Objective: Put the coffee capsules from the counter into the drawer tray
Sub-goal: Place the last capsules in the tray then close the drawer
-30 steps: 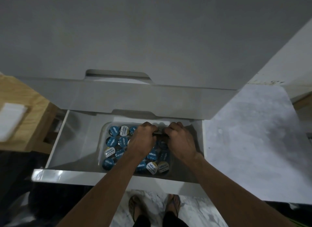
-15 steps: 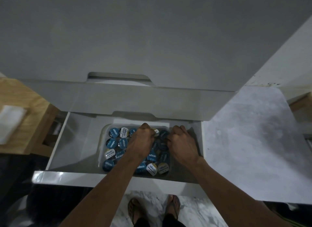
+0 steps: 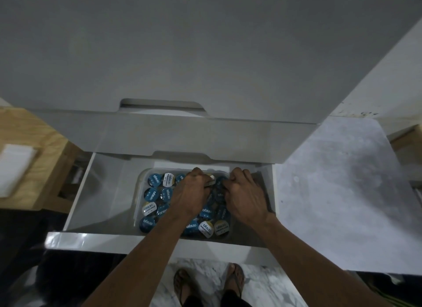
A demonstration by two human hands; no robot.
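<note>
A clear plastic tray (image 3: 139, 192) sits in the open white drawer (image 3: 102, 192), filled with several coffee capsules (image 3: 153, 180) with blue or white-and-gold lids. Both my hands are down inside the tray at its far right part. My left hand (image 3: 191, 193) is curled, its fingertips on a white-lidded capsule (image 3: 210, 181) near the tray's back. My right hand (image 3: 243, 193) is curled beside it, fingers on dark capsules (image 3: 219, 191) between the hands. What the fingers grip is mostly hidden under the hands.
A grey marble counter (image 3: 342, 204) lies to the right of the drawer. Upper drawer fronts (image 3: 205, 135) overhang the back. A wooden shelf (image 3: 34, 160) with a white block stands left. My feet in sandals (image 3: 205, 284) are on the floor below the drawer front (image 3: 91, 240).
My hands drew slightly apart, uncovering capsules between them. The left hand's fingertips settled on a white-lidded capsule at the tray's back. The camera shifted a little.
</note>
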